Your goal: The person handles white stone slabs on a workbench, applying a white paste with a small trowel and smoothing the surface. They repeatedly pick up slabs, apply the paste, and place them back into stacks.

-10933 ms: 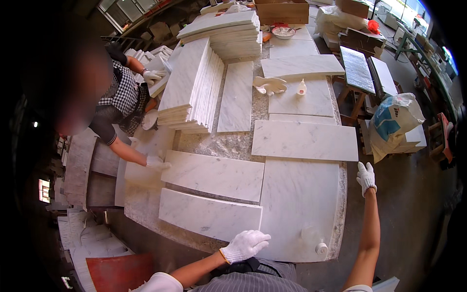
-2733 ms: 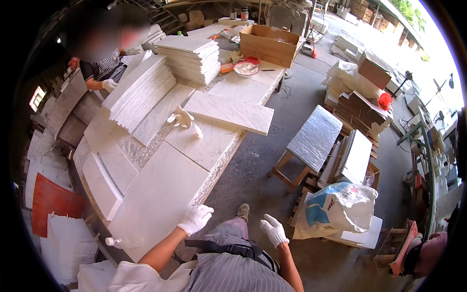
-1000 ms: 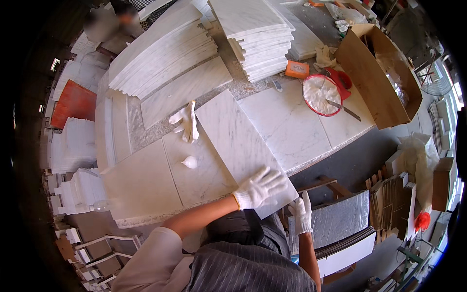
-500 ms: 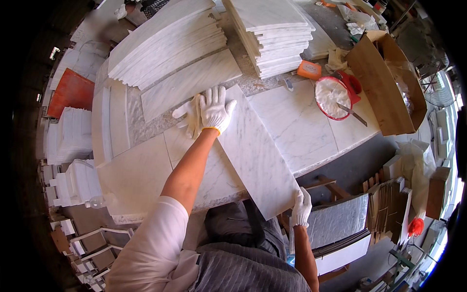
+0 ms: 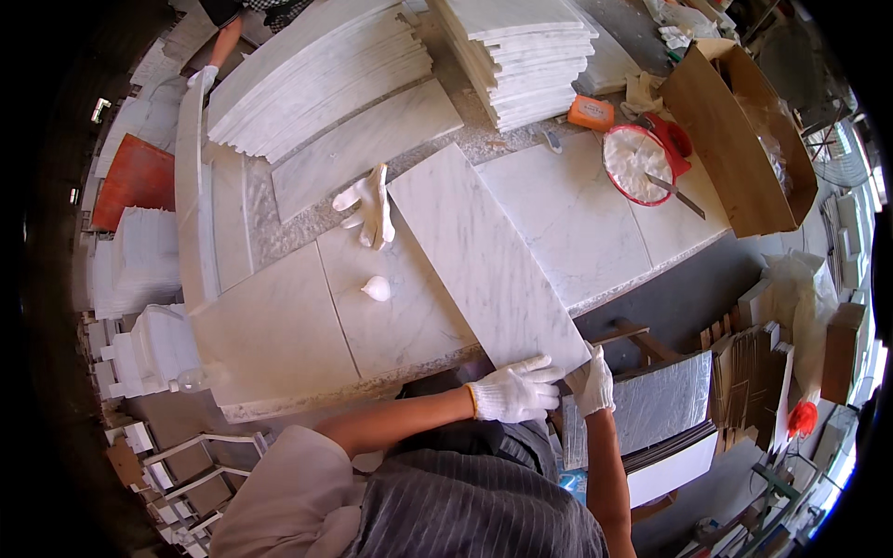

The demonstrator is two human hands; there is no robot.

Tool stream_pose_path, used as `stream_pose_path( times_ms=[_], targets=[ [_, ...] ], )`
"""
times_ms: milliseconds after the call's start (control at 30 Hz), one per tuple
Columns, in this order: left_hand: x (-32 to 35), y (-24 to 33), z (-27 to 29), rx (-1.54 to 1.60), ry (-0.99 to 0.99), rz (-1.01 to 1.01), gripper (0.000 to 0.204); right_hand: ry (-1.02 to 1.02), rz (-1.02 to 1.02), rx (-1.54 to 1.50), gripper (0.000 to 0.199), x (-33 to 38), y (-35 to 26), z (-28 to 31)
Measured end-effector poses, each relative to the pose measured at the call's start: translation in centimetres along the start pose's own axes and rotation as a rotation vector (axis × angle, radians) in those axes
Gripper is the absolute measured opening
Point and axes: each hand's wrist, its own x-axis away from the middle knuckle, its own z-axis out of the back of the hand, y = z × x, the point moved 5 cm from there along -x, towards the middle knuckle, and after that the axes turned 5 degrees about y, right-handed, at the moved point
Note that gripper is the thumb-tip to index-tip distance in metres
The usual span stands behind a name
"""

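A long white marble slab (image 5: 493, 270) with grey veins lies aslant over other pale slabs, its near end reaching past the table's front edge. My left hand (image 5: 516, 391), in a white knit glove, lies with its fingers stretched out against that near end. At the near right corner, my right hand (image 5: 593, 381), gloved too, is closed on the slab's edge; part of its grip is hidden. Left of the slab, a loose white glove (image 5: 374, 209) rests by its far end. A small white rounded lump with a pointed tip (image 5: 376, 289) sits nearer to me.
Stacked marble slabs (image 5: 321, 79) and a second stack (image 5: 521, 70) stand behind. A red-rimmed tub of white paste (image 5: 635, 166) holds a putty knife (image 5: 679, 197), beside an open cardboard box (image 5: 735, 139). At far left, a co-worker's gloved hand (image 5: 203, 76) touches an upright slab.
My left hand has left the slab's far part and come back to its near end. The loose glove and white lump are now uncovered. A co-worker's arm has appeared at far left.
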Motion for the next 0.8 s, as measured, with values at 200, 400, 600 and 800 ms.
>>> stream_pose_path(
  times_ms=[200,400,600,800],
  targets=[
    [4.5,-2.1,5.0,0.077,0.141,0.468,0.019,-0.026,-0.088,0.036,0.046,0.1,4.3,4.1],
    [9.8,-3.3,2.8,0.220,0.211,0.987,0.023,-0.156,-0.122,-0.212,0.046,0.6,6.2,4.7],
    [9.9,-2.7,0.0,0.489,0.157,1.159,0.038,0.175,0.241,0.166,0.066,2.0,1.1,1.4],
    [8.1,-2.8,-2.0,1.095,0.135,1.353,0.063,0.241,0.464,0.673,0.071,0.5,-2.4,-2.2]
  ],
)
